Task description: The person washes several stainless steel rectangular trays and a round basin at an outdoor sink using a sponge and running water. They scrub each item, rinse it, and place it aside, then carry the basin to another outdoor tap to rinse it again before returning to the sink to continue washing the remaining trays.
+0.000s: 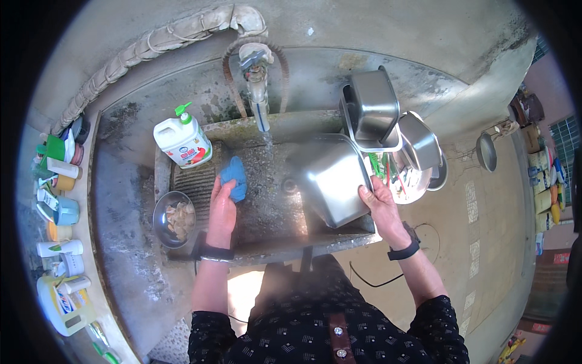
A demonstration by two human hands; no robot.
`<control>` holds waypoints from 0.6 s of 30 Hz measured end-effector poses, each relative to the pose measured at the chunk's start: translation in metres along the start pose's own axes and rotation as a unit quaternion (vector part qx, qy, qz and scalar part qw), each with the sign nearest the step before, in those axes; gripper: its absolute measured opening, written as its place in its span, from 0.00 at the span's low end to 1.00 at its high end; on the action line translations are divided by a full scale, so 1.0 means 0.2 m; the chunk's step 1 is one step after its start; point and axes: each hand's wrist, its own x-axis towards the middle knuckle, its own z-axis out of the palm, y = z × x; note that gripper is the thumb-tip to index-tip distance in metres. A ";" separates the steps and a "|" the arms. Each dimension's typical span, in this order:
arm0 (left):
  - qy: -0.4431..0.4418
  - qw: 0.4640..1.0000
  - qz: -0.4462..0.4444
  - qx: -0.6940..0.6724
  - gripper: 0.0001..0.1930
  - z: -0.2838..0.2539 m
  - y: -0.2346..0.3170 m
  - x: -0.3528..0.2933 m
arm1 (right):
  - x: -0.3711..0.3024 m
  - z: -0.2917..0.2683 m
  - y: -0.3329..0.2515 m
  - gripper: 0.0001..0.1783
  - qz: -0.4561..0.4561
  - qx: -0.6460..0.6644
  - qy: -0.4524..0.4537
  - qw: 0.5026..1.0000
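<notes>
My right hand (pixel 383 205) grips the rim of a deep stainless steel pan (pixel 332 176), thumb on the outside. The pan is tilted over the right part of a concrete sink (pixel 267 242), its shiny outer surface toward me. In my left hand (pixel 223 203) is a crumpled blue cloth (pixel 234 179), held over the sink's ribbed left side, apart from the pan. Water falls from the tap (pixel 260 109) between the cloth and the pan.
A white pump jug with a green top (pixel 183 142) stands at the sink's back left. Nearer, a metal bowl (pixel 174 219) holds pale pieces. More steel pans (pixel 373 109) are stacked at the right. Bottles and tubs (pixel 65 209) line a ledge at far left.
</notes>
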 end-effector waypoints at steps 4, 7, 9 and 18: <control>-0.025 1.000 -0.001 0.007 0.22 -0.01 0.12 0.01 | 0.20 0.31 0.17 0.06 -0.008 0.059 -0.039 0.997; -0.032 0.999 0.024 0.034 0.21 0.02 0.21 0.02 | 0.29 0.45 0.26 0.07 0.003 0.085 -0.068 0.994; -0.052 0.995 0.065 0.063 0.20 0.06 0.27 0.04 | 0.33 0.51 0.30 0.07 0.002 0.069 -0.081 0.994; -0.204 0.859 0.206 0.423 0.15 0.30 0.20 0.35 | 0.41 0.53 0.27 0.08 0.021 0.018 -0.085 0.996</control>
